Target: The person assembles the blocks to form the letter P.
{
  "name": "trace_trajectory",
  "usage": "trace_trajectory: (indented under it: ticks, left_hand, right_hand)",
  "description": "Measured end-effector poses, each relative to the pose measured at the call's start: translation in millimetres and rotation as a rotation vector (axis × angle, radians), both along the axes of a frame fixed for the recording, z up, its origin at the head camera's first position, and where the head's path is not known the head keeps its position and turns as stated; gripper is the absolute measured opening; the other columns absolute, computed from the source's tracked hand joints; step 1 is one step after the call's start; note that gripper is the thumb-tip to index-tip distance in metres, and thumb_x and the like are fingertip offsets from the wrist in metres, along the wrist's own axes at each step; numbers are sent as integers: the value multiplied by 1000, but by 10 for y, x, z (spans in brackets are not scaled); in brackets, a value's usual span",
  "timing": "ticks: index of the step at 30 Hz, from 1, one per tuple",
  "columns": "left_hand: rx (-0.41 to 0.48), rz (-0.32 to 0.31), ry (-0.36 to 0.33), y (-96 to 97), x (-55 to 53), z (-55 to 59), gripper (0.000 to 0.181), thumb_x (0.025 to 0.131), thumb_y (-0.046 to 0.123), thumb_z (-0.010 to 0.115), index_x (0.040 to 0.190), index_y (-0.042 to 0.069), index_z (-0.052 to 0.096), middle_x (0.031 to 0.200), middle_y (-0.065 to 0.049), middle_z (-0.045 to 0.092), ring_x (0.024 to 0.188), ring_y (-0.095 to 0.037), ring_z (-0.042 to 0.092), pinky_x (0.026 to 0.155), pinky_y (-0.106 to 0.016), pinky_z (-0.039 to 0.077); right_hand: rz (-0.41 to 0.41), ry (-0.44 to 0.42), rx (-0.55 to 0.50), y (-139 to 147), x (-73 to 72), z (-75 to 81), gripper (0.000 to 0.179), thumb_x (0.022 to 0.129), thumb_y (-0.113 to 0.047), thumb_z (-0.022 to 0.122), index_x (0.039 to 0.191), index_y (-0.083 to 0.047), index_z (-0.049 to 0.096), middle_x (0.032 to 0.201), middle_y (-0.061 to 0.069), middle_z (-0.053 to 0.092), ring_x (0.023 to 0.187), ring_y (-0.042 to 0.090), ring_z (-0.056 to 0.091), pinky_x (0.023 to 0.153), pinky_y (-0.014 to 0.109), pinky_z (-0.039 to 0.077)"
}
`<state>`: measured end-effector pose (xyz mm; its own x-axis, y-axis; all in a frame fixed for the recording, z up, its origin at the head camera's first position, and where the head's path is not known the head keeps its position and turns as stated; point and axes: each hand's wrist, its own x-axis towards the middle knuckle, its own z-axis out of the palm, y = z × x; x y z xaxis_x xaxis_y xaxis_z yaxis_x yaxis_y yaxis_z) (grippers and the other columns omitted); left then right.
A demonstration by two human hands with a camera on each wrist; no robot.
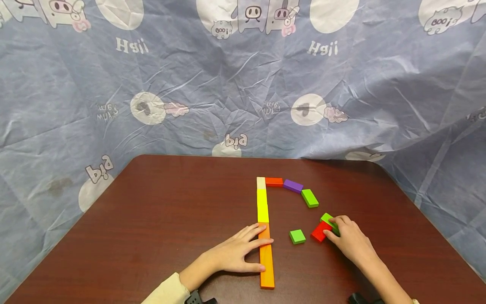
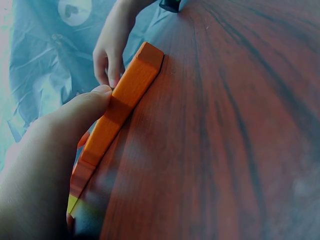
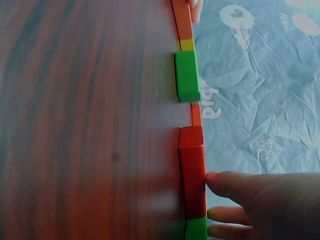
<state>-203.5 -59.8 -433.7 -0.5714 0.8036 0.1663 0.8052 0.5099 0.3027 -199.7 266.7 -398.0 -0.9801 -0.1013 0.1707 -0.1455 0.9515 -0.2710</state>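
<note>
My left hand [image 1: 241, 252] rests with spread fingers on a line of orange blocks [image 1: 267, 276]. In the left wrist view its thumb touches the top edge of the orange block [image 2: 127, 92]. At the right, my right hand [image 1: 355, 240] pinches at a green block [image 1: 325, 217], which its fingers partly cover. That green block lies against a red block [image 1: 319, 233], and the thumb touches the red one's near side. The right wrist view has the thumb at the red block [image 3: 193, 175] and the other fingertips by the green block [image 3: 196, 229].
Beyond the orange are a yellow block [image 1: 263, 205] and a cream block [image 1: 261, 183]. From there a red block [image 1: 274, 182], a purple block [image 1: 293, 186] and a green block [image 1: 310, 198] curve right. A small green block [image 1: 297, 237] lies between my hands on the brown table [image 1: 159, 211].
</note>
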Motion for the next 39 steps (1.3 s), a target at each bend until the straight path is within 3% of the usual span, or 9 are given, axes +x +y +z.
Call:
trace_trajectory:
  ticks: [9,17,25,39]
  left_hand:
    - [-2,-1,0,0,3,13,64,86,60,44,142,35,27,153,-1,14,139,-24,18,110,-46,24]
    - [-4,0,-2,3,8,15,63,86,61,43,141,35,27,153,-1,15,139,-24,18,110,-46,24]
    - [-2,-4,-14,1,9,28,63,86,60,44,142,35,27,153,-1,15,140,-24,17,111,-46,23]
    - [1,-4,3,0,4,9,63,86,60,44,141,35,27,153,-2,15,139,-25,18,111,-46,24]
  right_hand:
    - [48,82,33,-183,-50,-19,45,81,-30,64,114,1,61,109,19,55,96,35,52,75,51,44]
    - [73,84,-31,-243,-151,-20,36,85,-23,61,112,1,63,96,14,55,84,27,53,66,42,41]
    - [118,64,-107,-137,-240,-68,35,86,-12,56,120,-5,58,121,17,52,110,39,49,80,57,39]
    - [63,71,-158,-158,-306,-140,36,86,-20,58,121,-8,57,118,16,48,104,37,52,76,55,43]
